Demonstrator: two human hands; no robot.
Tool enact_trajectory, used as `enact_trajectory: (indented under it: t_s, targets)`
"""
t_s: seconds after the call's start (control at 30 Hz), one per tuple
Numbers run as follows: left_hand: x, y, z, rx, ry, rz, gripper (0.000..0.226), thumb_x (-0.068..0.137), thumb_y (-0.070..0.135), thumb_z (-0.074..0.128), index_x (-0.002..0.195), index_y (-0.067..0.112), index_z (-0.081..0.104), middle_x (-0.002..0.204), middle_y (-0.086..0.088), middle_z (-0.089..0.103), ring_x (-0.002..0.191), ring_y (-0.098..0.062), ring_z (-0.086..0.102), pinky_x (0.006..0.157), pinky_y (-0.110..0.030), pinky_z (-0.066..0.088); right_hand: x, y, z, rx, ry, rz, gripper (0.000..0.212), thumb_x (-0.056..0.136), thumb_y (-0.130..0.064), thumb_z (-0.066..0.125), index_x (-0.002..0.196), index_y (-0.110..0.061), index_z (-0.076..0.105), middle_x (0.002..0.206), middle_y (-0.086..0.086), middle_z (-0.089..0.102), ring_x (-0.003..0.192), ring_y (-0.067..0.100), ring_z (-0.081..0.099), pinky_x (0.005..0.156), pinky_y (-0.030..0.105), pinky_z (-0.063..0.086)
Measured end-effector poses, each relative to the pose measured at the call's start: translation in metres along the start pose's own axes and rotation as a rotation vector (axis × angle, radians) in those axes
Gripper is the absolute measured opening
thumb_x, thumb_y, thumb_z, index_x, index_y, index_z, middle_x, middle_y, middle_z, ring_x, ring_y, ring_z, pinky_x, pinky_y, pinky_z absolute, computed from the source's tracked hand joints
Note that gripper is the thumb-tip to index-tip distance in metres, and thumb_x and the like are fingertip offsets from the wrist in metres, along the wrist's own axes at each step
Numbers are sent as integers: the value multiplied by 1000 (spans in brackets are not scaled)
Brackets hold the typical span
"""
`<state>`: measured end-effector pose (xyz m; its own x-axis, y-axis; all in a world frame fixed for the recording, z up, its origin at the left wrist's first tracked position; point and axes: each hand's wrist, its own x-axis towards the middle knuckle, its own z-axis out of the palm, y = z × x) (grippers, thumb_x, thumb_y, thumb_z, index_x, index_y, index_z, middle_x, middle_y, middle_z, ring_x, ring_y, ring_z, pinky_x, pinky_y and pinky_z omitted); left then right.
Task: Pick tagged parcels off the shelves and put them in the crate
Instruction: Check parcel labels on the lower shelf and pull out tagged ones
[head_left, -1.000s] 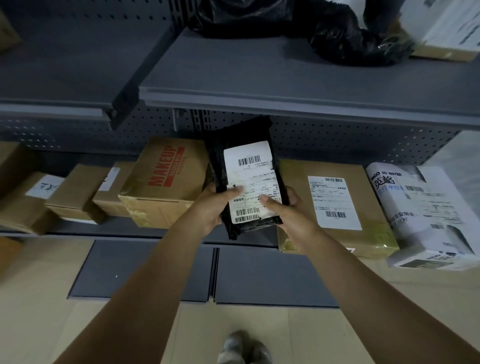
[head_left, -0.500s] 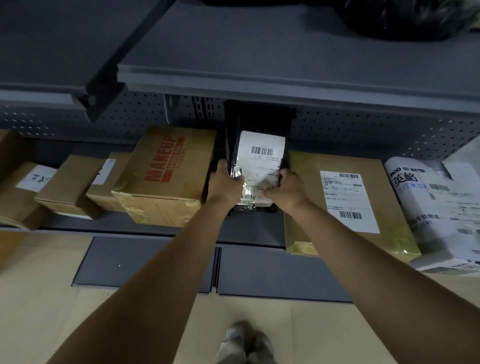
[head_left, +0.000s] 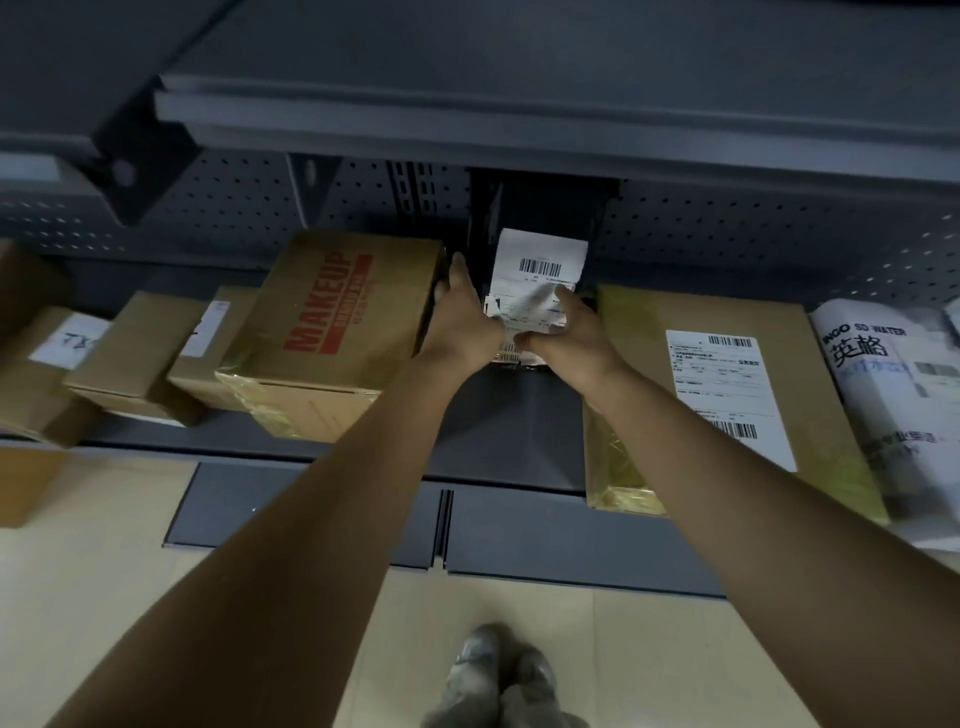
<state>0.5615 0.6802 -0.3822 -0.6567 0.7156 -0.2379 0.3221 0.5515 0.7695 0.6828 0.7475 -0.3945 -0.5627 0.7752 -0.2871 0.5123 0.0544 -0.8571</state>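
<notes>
A black plastic parcel (head_left: 535, 213) with a white barcode label (head_left: 540, 262) stands upright at the back of the lower shelf, in the gap between two cardboard boxes. My left hand (head_left: 465, 325) presses its left side, fingers pointing into the shelf. My right hand (head_left: 569, 338) lies on the lower part of the label at the parcel's right side. Both hands are against the parcel. No crate is in view.
A "MAKEUP" box (head_left: 332, 322) sits left of the parcel, a flat labelled box (head_left: 717, 395) right of it, a white wrapped parcel (head_left: 893, 395) further right. Smaller boxes (head_left: 135, 353) lie at left. A grey upper shelf (head_left: 519, 104) overhangs. My shoes (head_left: 493, 680) stand on the floor.
The black parcel has gone from held out in front of the shelf to pushed deep into the gap between the boxes. Both arms have stretched forward with it.
</notes>
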Motion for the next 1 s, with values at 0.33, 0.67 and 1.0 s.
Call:
enact_trajectory:
  t_s: [0.33,0.67,1.0]
  targets:
    - [-38,-40,-131,278,355,-49,56,91,34,55,140,11,43,138,-21,48,126,-43,47,104,-48,42,-41,-39,59,172,-292,229,60,95,-52,52,144,-21,40,148,3,44,130,26,48,102,45,46]
    - [-56,-110,-169,-211,84,-265,27,90,43,65,95,19,57,96,2,63,90,-20,57,77,-33,44,-72,-48,132,370,-218,412,75,84,-70,53,145,-30,37,149,4,46,135,32,43,104,57,33]
    - [-84,-130,-204,-570,-96,-97,56,72,55,78,116,28,57,116,9,70,113,-18,64,102,-52,47,-117,-65,125,590,-132,255,84,67,-78,64,140,-41,44,132,-7,60,123,19,56,97,40,44]
